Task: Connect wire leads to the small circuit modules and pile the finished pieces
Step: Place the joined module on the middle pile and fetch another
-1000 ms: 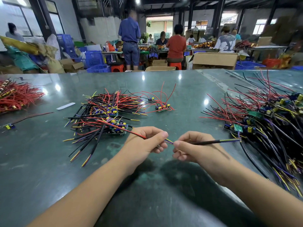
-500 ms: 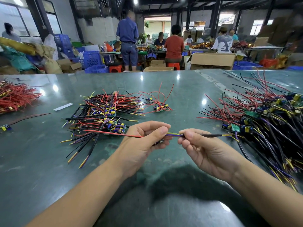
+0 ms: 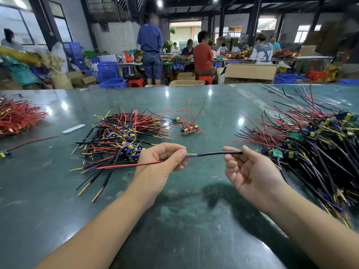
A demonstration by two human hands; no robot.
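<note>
Mid-connection above the desk's near edge — left hand (image 3: pixel 165 162) pinches the leads, right hand (image 3: pixel 250 171) pinches the black sleeve (image 3: pixel 219 153) — next, probably, laying it on the pile (image 3: pixel 120 140).

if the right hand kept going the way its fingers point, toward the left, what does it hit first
Probably the left hand: the right hand fingertips face it along the black sleeved lead they share, with only that lead between. Depth looks similar, though not certain.

Two hands (left (image 3: pixel 163 162), right (image 3: pixel 250 171)); three wire-and-module piles: far left (image 3: pixel 19 117), centre (image 3: pixel 120 136), right (image 3: pixel 314 144); two loose modules (image 3: pixel 189 129), (image 3: pixel 175 119); one white strip (image 3: pixel 73 128).
</note>
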